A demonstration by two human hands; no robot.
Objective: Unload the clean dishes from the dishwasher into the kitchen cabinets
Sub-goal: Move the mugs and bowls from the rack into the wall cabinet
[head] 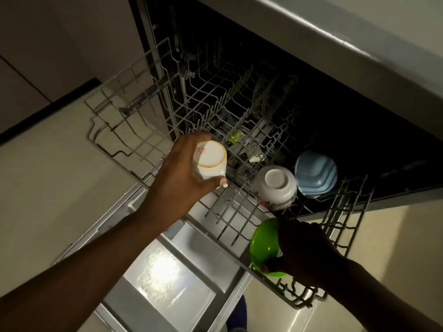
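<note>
The dishwasher stands open with its wire rack (235, 219) pulled out over the lowered door (167, 279). My left hand (182, 173) grips a white cup (211, 161) held upside down above the rack's left part. My right hand (302, 248) closes around a green bowl (263, 245) at the rack's near right corner. An upturned white bowl with a flower pattern (274, 185) sits in the rack beside a pale blue bowl (315, 173), both to the right of the cup.
A second wire rack (124, 121) juts out further left and back, holding nothing I can see. The countertop edge (335, 44) overhangs the dark dishwasher cavity. Cabinet fronts (48, 56) stand at the left. Pale floor lies around the door.
</note>
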